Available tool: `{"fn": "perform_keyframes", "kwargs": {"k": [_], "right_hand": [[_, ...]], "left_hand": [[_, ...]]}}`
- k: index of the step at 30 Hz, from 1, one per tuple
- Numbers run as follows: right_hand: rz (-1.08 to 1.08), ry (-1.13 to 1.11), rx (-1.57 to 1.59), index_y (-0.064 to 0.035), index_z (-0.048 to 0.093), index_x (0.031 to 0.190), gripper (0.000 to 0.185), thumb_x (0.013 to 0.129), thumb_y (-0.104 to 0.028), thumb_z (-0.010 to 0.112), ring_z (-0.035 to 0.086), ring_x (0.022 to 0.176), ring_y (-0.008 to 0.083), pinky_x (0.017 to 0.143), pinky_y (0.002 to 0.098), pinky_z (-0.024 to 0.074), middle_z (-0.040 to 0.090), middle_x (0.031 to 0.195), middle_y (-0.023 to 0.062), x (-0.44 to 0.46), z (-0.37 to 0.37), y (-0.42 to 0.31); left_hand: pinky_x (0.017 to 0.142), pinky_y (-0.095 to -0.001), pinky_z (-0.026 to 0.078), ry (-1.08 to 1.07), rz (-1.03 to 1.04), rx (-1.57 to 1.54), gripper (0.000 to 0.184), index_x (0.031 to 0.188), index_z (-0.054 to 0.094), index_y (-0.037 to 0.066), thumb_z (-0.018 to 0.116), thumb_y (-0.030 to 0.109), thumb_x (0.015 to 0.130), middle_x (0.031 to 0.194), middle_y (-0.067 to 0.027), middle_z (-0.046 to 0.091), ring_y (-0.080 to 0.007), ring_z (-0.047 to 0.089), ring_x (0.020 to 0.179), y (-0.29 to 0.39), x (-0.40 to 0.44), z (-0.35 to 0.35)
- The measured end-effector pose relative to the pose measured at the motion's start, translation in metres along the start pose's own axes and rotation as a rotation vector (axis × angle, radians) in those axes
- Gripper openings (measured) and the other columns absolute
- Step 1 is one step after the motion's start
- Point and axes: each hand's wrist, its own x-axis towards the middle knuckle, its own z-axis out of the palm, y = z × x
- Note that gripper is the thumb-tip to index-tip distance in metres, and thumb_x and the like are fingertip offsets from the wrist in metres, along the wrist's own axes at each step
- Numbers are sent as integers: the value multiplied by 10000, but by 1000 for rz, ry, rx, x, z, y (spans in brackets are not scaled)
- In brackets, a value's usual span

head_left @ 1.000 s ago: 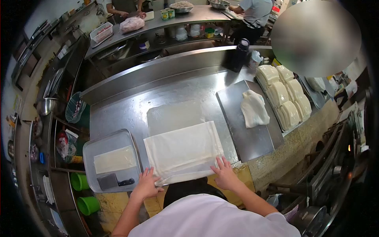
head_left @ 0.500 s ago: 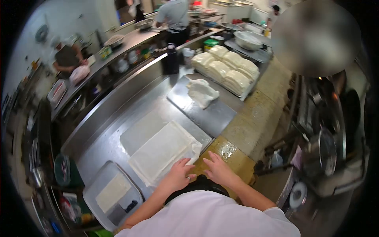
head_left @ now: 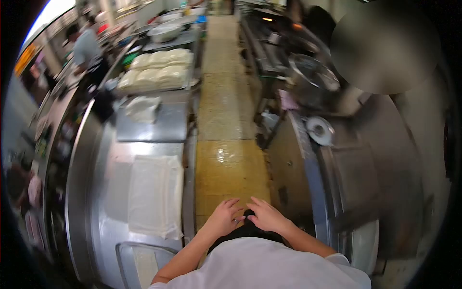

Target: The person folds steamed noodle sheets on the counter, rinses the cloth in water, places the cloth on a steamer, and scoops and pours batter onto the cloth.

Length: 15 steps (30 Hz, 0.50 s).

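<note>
Both of my hands hover in front of my body above the yellow floor. My left hand (head_left: 224,218) has its fingers apart and holds nothing. Close beside it on the right, my right hand (head_left: 264,215) is also open and empty. A flat white cloth-covered sheet (head_left: 155,196) lies on the steel worktable (head_left: 108,212) to the left, nearest to my left hand but not touched. Beyond it, a crumpled white cloth (head_left: 143,110) rests on a steel board (head_left: 168,126). A tray (head_left: 169,249) with a pale sheet (head_left: 146,265) is at the bottom left.
Stacks of pale, glossy slabs (head_left: 159,72) stand on a tray farther back. A tiled aisle (head_left: 226,111) runs ahead between the worktable and a stove counter (head_left: 317,192) with a large pot (head_left: 313,79) and a lid (head_left: 320,131). A person (head_left: 88,50) stands at the far left.
My view has swung right, toward the aisle. Both hands have left the edge of the cloth-covered sheet and come together in front of my body.
</note>
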Motion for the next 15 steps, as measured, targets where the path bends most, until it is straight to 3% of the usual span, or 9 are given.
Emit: {"fn": "perform_keyframes", "kwargs": {"k": [5,11,13,15], "right_hand": [[171,216,63,19,606,1322,457,927,-203,662,472,1369,463,1133,502,410,428,1525,315,-84,10,42],[600,278,252,-4,602,1366,515,918,-242,691,475,1372,444,1143,473,409,466,1514,276,-235,0,120],[801,503,218,0,596,1372,528,915,-245,695,474,1379,438,1153,481,400,448,1533,274,-313,20,172],[1031,778,127,-17,630,1299,455,916,-258,677,512,1327,457,1096,519,446,537,1426,284,-399,38,213]], "left_hand": [[1125,-463,428,-174,155,0,365,1204,708,30,777,173,875,1430,-219,569,-406,504,1345,52,34,44],[1126,-484,428,-366,320,67,342,1172,727,35,788,195,876,1438,-213,571,-411,482,1370,122,63,125],[1120,-487,435,-418,386,79,342,1167,728,35,791,205,876,1433,-211,578,-415,477,1374,137,65,163],[1112,-487,444,-493,408,104,334,1160,731,42,790,216,881,1425,-207,587,-417,476,1375,163,64,201]]}}
